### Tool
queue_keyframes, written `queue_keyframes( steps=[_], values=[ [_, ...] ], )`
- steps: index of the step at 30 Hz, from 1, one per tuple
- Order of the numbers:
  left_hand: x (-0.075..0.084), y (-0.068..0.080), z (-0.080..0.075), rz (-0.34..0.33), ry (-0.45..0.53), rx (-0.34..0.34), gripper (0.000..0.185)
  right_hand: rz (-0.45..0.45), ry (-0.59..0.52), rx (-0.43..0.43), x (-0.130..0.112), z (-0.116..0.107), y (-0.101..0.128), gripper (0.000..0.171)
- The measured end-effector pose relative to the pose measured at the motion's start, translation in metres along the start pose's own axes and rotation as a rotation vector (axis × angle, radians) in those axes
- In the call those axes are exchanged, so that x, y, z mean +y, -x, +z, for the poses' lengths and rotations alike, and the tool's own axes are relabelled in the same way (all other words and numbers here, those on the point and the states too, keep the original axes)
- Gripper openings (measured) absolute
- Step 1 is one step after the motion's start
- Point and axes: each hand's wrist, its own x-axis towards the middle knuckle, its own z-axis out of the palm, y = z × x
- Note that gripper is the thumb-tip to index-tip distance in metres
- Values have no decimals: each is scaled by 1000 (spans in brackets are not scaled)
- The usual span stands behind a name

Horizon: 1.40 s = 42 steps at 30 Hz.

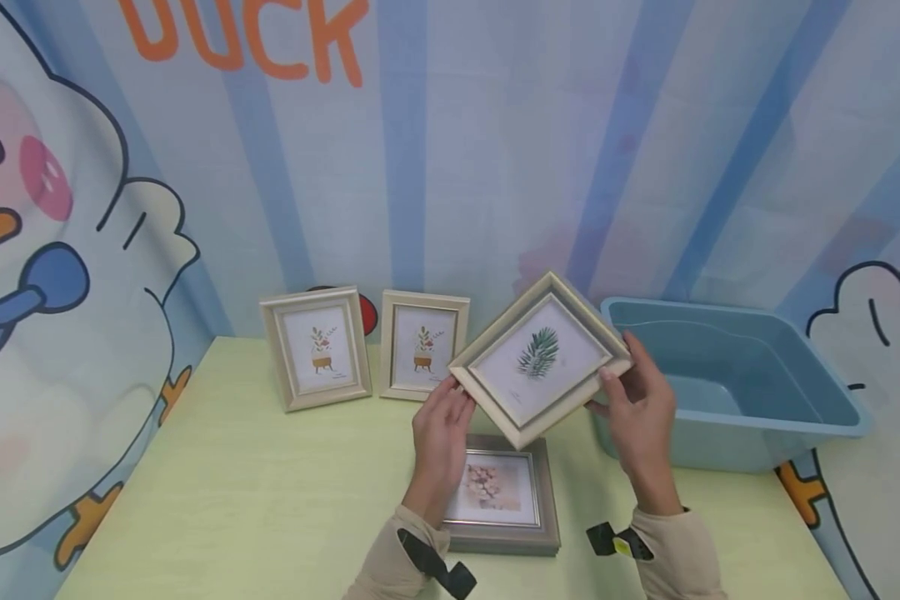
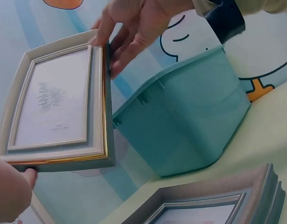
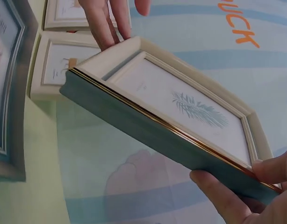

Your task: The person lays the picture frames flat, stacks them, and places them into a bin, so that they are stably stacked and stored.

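A cream picture frame (image 1: 537, 354) with a green leaf print is held up, tilted onto one corner, above the table. My right hand (image 1: 642, 412) pinches its right corner, thumb on the front and fingers behind. At the left corner, the fairly straight fingers of my left hand (image 1: 444, 442) touch the border; the thumb stands apart in the right wrist view. Gold trim and a dark green side (image 3: 134, 121) show along the frame's edge. Below lies a grey-brown frame (image 1: 504, 500) with a pink flower picture, partly covered by my left hand.
Two cream frames with potted-plant prints, a left one (image 1: 317, 348) and a right one (image 1: 423, 346), stand upright by the backdrop. A blue-green plastic tub (image 1: 735, 442) sits at the right. The pale green table (image 1: 217, 500) meets a duck-printed cloth (image 1: 487, 150) behind.
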Motion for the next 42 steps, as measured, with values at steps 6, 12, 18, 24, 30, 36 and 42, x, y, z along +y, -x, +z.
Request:
queue_keyframes(
  steps=[6, 12, 18, 24, 30, 36, 42],
  values=[
    [5, 10, -6, -51, -83, -22, 52, 45, -186, 48, 6, 3, 14, 59],
    [8, 18, -15, 52, -242, -96, 80, 89, -319, 66, 18, 6, 29, 57],
    [13, 23, -25, 109, -450, -132, 87, 148, -352, 66, 26, 7, 40, 54],
    [22, 25, -31, 157, -513, -130, 86, 195, -388, 98, 31, 12, 49, 58],
    [38, 28, -39, 239, -591, -175, 78, 255, -338, 119, 37, 17, 54, 55],
    [50, 32, -50, 268, -709, -199, 75, 274, -28, 116, 41, 17, 57, 43],
    [58, 36, -56, 306, -798, -233, 75, 268, 126, 27, 45, 17, 60, 41]
  ],
)
